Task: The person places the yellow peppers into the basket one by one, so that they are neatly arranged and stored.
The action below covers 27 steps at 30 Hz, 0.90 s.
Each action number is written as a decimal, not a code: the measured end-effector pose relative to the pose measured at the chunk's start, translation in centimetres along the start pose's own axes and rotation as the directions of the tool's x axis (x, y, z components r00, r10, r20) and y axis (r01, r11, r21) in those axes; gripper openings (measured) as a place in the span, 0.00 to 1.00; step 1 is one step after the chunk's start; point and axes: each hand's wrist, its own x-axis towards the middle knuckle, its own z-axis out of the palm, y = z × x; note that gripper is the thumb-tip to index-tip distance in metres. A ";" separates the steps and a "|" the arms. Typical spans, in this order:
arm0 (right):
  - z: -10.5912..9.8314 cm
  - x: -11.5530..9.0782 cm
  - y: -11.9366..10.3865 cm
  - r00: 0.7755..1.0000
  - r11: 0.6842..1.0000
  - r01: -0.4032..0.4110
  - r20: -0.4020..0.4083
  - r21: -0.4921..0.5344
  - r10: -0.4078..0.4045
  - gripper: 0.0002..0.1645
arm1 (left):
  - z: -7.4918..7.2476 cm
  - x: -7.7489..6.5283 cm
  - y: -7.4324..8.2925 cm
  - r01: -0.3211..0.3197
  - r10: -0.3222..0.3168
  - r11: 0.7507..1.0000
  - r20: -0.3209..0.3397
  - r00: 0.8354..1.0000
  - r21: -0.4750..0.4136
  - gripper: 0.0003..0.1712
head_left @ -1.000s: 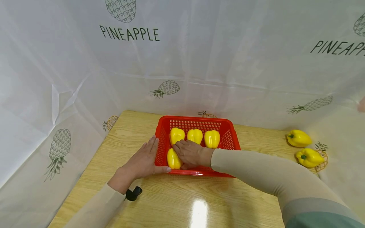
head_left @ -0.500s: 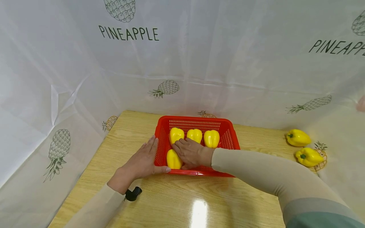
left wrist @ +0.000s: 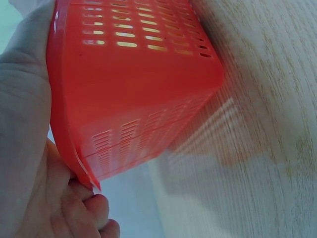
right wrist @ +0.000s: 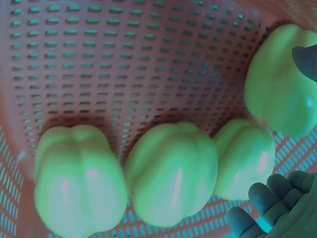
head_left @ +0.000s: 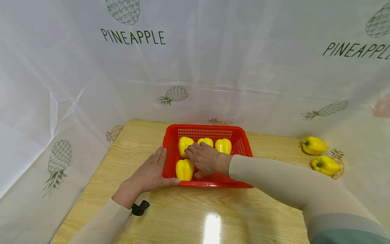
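Holding red basket [head_left: 213, 184] with left grip [head_left: 149, 173] curled; inside basket, spreading empty right grip [head_left: 203, 158] loosely by yellow bell peppers [head_left: 184, 170]

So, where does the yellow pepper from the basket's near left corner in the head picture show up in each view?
Head: low, just left of centre; the near-left pepper sits left of the right hand.
Left wrist: can't be picked out; only yellow glimpses show through the slots near the top.
Right wrist: upper right edge, tinted green, partly behind the thumb.
Shared landmark: the slotted red basket.
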 end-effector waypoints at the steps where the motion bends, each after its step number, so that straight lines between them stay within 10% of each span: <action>1: -0.1 -0.1 0.1 1.000 1.000 -0.006 0.001 -0.002 0.006 0.60 | 0.0 0.0 0.0 0.001 -0.001 1.000 0.001 1.000 -0.001 0.81; 19: -1.9 -4.4 3.2 0.994 0.994 -0.111 -0.010 0.019 0.111 0.61 | -0.1 -0.1 0.2 0.009 -0.009 1.000 0.010 1.000 -0.027 0.80; 27: -1.1 -8.5 5.6 0.961 0.964 -0.220 -0.136 0.152 0.241 0.57 | 0.0 0.0 0.1 0.010 -0.009 1.000 0.021 1.000 -0.028 0.80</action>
